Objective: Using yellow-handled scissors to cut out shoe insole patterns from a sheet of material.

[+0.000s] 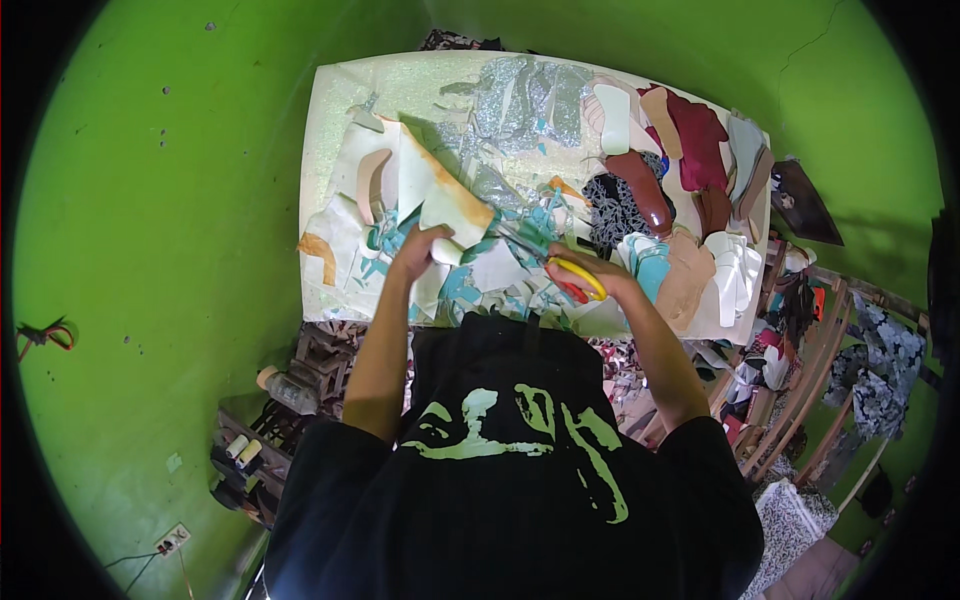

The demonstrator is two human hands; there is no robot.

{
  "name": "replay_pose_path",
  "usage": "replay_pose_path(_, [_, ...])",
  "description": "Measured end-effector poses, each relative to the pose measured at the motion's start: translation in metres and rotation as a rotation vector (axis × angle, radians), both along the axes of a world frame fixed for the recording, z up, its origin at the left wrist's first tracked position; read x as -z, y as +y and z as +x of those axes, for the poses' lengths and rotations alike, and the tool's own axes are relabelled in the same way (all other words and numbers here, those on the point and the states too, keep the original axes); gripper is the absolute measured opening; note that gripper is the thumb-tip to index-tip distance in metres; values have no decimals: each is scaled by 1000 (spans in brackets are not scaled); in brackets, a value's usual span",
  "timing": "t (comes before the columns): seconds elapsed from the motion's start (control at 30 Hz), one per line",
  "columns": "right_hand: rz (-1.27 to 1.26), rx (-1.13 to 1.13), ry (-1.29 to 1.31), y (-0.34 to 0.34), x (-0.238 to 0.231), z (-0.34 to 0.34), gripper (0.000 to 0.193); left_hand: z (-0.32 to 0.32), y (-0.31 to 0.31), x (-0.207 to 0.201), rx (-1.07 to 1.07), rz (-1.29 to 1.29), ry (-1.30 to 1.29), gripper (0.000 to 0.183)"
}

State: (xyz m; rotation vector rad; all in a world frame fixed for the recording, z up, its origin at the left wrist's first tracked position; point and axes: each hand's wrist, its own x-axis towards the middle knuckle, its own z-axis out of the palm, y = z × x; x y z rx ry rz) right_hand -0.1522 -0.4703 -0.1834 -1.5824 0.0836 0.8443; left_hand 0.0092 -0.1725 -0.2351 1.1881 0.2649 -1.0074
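My left hand (418,250) is closed on the lower edge of a cream sheet (432,190) with an orange-brown stained border. The sheet is lifted and partly folded over the table. In my right hand (597,268) are scissors (580,278) with yellow and red handles, their blades pointing left toward the sheet's right corner. Whether the blades touch the sheet I cannot tell. Teal and white scraps (460,285) lie under and around both hands. A tan curved sole-shaped piece (373,183) rests left of the sheet.
The pale table (330,110) bears silvery clear sheeting (530,100) at the back. On its right are a brown sole-shaped form (640,190), dark red material (690,125), black patterned fabric (612,212) and stacked white pieces (735,270). A wooden rack (800,380) stands at right, beside green walls.
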Motion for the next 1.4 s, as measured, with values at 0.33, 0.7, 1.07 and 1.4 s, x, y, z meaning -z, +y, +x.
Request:
replay_pose_path(0.33, [32,-149,35,24,2,35,53,-33,3,18,-214,-98,50,43])
replay_pose_path(0.7, [-58,-151,-60,48,-5,59,45,-18,11,18,-192,7,-19,43])
replay_pose_path(1.07, [-65,-91,-32,58,4,67,47,-17,-5,-1,-135,13,24,38])
replay_pose_path(1.4, [-103,-197,-10,56,-8,82,52,-15,-4,3,-202,-100,71,39])
